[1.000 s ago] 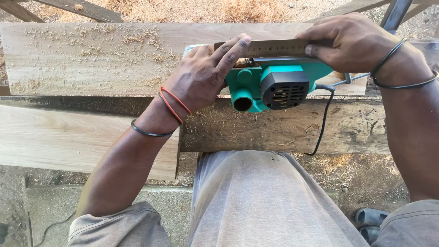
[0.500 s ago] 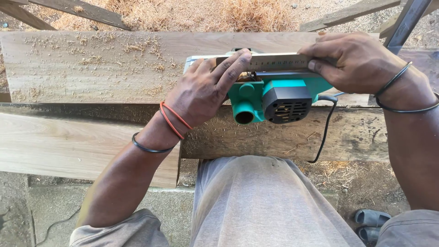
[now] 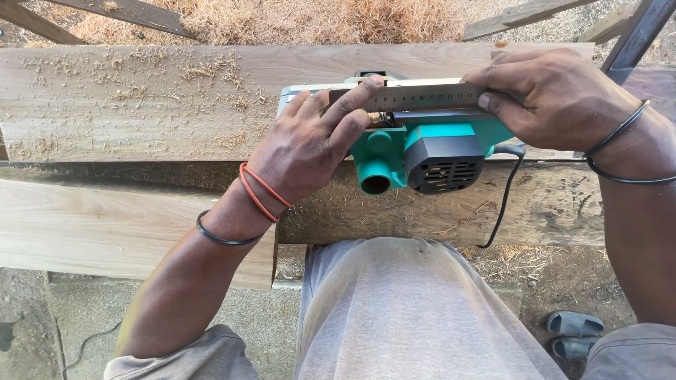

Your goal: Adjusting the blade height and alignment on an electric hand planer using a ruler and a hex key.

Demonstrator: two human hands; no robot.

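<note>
A teal and black electric planer (image 3: 422, 151) lies turned over on a wide wooden plank (image 3: 141, 105), its metal sole facing up. A steel ruler (image 3: 422, 95) lies lengthwise along the sole. My left hand (image 3: 310, 144) grips the planer's left end, and its fingers press the ruler down. My right hand (image 3: 542, 95) pinches the ruler's right end against the planer. The hands hide both ends of the sole. Both wrists wear bands.
Wood shavings are scattered over the plank, and a heap lies on the ground behind it. The planer's black cord (image 3: 503, 204) hangs down past a rough beam (image 3: 549, 204). A second board (image 3: 105, 225) lies lower left. My knee (image 3: 415, 309) sits below, with sandals (image 3: 574, 334) at lower right.
Both hands stay on the ruler and planer. The whole group sits slightly lower in view, and my left fingers have spread a little further along the ruler.
</note>
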